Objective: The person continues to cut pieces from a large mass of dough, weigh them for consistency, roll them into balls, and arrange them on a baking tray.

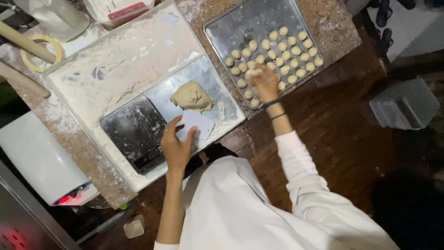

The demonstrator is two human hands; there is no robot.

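Left hand [175,147] rests at the near edge of the floured work board [115,69], fingers closed on a white plastic scraper [196,124]; the scraper lies flat against the steel surface, just near of the dough lump [193,96]. The digital scale [136,132] sits immediately left of that hand, dusted with flour; its display is too small to read.

Right hand [264,83] is over the near-left part of the metal tray [240,23], fingers curled around a small dough ball [252,73]; the grip itself is partly hidden by the knuckles. Rows of dough balls [282,53] fill the tray's right half.

Far left, two rolling pins [25,41] and a tape ring [44,52] are cut off or overlapped. A white appliance [39,162] sits near left. The right side of the scene is dark and indistinct.
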